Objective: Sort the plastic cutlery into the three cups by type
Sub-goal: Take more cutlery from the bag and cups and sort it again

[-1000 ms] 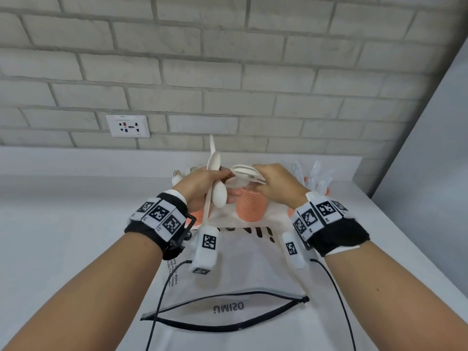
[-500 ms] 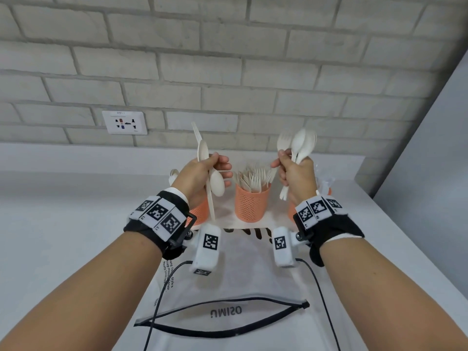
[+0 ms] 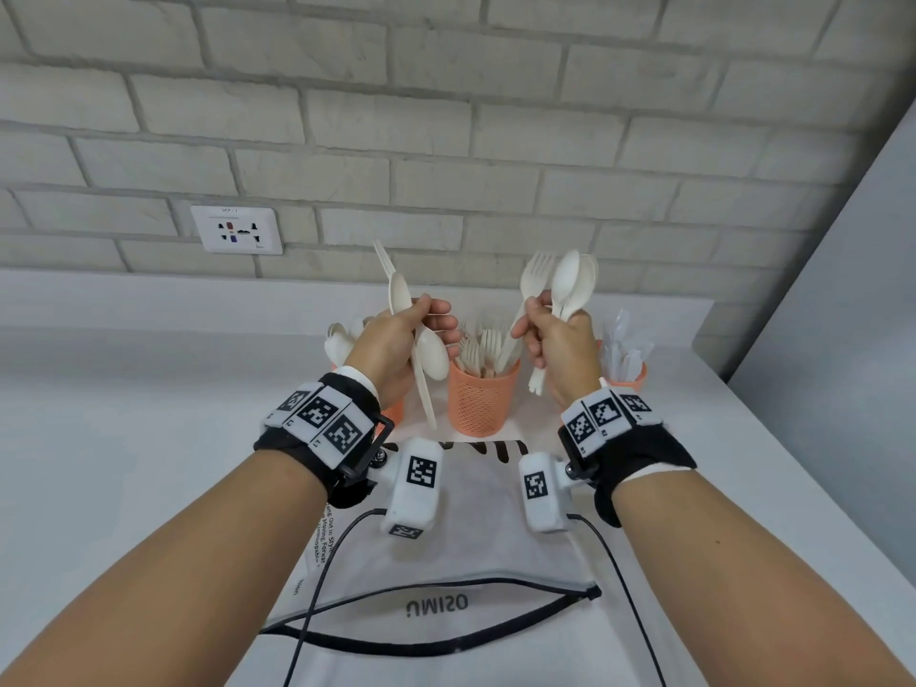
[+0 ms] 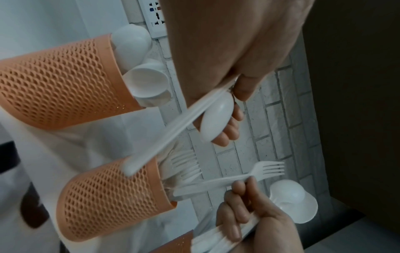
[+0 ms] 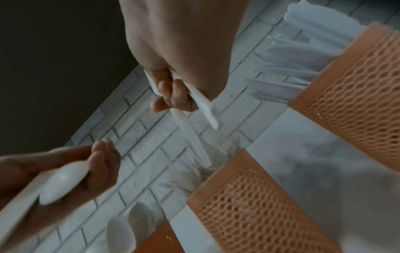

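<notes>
Three orange mesh cups stand in a row by the wall. The left cup (image 3: pixel 394 411) holds spoons, the middle cup (image 3: pixel 483 401) holds forks, the right cup (image 3: pixel 632 379) holds knives. My left hand (image 3: pixel 396 339) grips a bunch of white spoons (image 3: pixel 430 352) and a long handle, raised above the left and middle cups. My right hand (image 3: pixel 560 339) grips a fork (image 3: pixel 533 282) and spoons (image 3: pixel 570 280), held upright above the gap between the middle and right cups. In the left wrist view the fork (image 4: pixel 255 172) is pinched by the right hand's fingertips.
A white zip bag (image 3: pixel 446 562) with black trim lies on the white counter (image 3: pixel 124 463) in front of the cups. A brick wall with a power socket (image 3: pixel 237 230) rises behind. A grey panel (image 3: pixel 842 314) closes the right side.
The hands were joined over the middle cup one second ago. They have drawn apart, each lifting its own bunch of cutlery, and have held nearly still for the last half second.
</notes>
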`<state>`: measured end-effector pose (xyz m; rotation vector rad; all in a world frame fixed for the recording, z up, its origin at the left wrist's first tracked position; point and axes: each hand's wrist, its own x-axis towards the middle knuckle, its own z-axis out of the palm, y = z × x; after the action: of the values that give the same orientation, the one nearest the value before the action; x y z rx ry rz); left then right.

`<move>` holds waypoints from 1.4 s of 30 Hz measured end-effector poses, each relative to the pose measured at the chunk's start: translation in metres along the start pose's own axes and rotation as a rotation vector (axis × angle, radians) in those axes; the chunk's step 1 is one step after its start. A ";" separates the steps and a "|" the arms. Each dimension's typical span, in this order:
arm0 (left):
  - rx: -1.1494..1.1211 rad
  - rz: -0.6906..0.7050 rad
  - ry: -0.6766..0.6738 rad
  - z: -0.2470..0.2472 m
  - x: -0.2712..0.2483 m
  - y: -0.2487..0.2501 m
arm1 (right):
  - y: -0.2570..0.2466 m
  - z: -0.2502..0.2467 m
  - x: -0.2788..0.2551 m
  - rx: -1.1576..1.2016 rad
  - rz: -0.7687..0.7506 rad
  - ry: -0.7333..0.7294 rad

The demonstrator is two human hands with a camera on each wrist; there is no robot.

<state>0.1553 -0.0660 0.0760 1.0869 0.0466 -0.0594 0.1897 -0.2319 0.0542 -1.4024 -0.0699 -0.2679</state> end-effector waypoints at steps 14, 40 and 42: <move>-0.014 -0.003 0.000 -0.007 -0.001 0.001 | 0.049 -0.010 -0.008 -0.545 0.038 -0.044; 0.516 0.305 0.311 -0.051 -0.013 0.030 | -0.053 0.050 -0.027 -0.583 0.012 -0.458; 0.544 0.260 0.169 -0.046 -0.018 0.031 | -0.057 0.062 -0.031 -0.571 -0.011 -0.499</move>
<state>0.1387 -0.0107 0.0830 1.6314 0.0415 0.2683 0.1537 -0.1753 0.1130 -2.0134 -0.4397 0.0703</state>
